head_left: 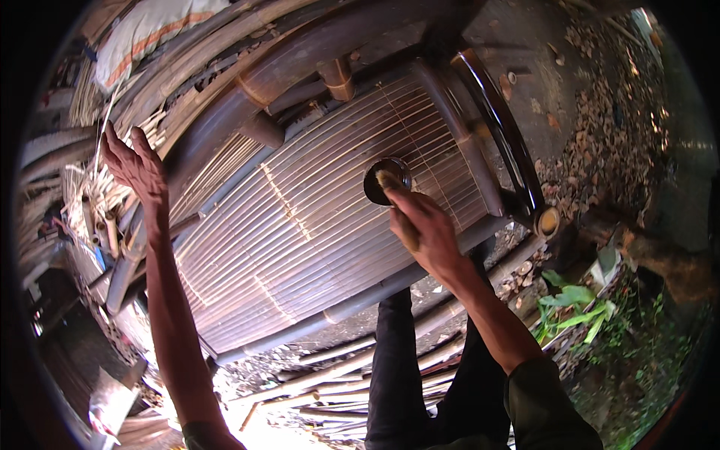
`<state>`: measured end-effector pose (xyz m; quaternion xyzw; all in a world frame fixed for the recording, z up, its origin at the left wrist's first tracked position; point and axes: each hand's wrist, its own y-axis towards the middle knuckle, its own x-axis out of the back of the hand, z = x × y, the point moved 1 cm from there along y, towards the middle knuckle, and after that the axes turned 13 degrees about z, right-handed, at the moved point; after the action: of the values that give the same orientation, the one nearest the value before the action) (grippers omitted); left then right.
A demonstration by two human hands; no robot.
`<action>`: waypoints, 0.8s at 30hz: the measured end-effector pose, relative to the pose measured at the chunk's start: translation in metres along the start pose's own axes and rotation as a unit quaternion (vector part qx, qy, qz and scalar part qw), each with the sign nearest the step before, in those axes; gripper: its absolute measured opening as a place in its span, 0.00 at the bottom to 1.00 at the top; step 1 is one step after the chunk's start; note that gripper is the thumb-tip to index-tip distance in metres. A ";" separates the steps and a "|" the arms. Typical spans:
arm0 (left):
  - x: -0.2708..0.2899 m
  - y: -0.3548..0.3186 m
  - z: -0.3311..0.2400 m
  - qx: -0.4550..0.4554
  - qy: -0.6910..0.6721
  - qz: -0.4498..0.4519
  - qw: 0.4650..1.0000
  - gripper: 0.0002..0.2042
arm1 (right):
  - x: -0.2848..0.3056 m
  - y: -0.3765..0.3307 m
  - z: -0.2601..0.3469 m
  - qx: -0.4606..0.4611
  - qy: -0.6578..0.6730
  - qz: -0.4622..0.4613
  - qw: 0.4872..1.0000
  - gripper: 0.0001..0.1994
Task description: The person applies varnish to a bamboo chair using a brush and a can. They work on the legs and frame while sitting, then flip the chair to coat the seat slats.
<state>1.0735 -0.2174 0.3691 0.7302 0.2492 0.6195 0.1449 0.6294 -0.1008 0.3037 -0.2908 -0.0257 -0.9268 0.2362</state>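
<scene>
My right hand (426,232) grips a paintbrush, its fingers wrapped round the handle. The pale bristles (386,180) are at a round dark container (373,189), tilted over its opening; whether they touch what is inside I cannot tell. This container stands on the slatted seat of a bamboo bench (322,195), toward its right end. My left hand (137,166) is raised off the bench's far left side, fingers apart. A thin pale strip (114,97) shows beside its fingertips, apparently not held.
A glossy dark bamboo armrest (499,127) bounds the bench at the right, and a thick backrest pole (202,127) runs along its far side. Split bamboo and a white sack (150,37) lie at the far left. Bamboo poles (330,371) cover the ground by my legs; green leaves (574,300) lie at right.
</scene>
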 end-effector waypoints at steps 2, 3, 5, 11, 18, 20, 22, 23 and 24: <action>-0.006 0.000 0.067 0.053 0.028 0.062 0.996 0.36 | -0.028 0.014 0.002 0.019 -0.033 -0.001 0.999 0.18; -0.019 0.003 0.061 0.091 0.035 0.097 0.991 0.37 | -0.035 0.016 -0.002 0.005 -0.055 -0.001 0.998 0.17; -0.026 0.002 0.039 0.076 -0.026 0.087 0.993 0.37 | -0.044 0.018 -0.015 -0.029 -0.091 0.005 0.995 0.16; -0.023 0.003 0.032 0.031 -0.017 0.066 0.997 0.34 | -0.064 0.028 -0.037 -0.114 -0.087 0.050 0.988 0.17; -0.025 0.004 0.054 0.005 0.025 0.109 0.994 0.31 | -0.076 0.034 -0.049 -0.151 -0.069 0.074 0.983 0.16; -0.028 0.006 0.055 -0.002 0.026 0.113 0.993 0.31 | -0.077 0.035 -0.054 -0.158 -0.062 0.075 0.983 0.19; -0.029 0.006 0.052 -0.014 0.028 0.120 0.992 0.31 | -0.076 0.035 -0.057 -0.163 -0.058 0.070 0.982 0.19; -0.029 0.005 0.054 -0.019 0.029 0.123 0.992 0.31 | -0.074 0.034 -0.056 -0.154 -0.037 0.058 0.986 0.19; -0.028 0.005 0.055 0.029 0.046 0.153 0.987 0.35 | -0.072 0.031 -0.053 -0.145 -0.017 0.045 0.988 0.20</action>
<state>1.1257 -0.2315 0.3382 0.7341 0.1589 0.6600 0.0162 0.6672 -0.1080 0.2169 -0.3389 0.1177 -0.9039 0.2331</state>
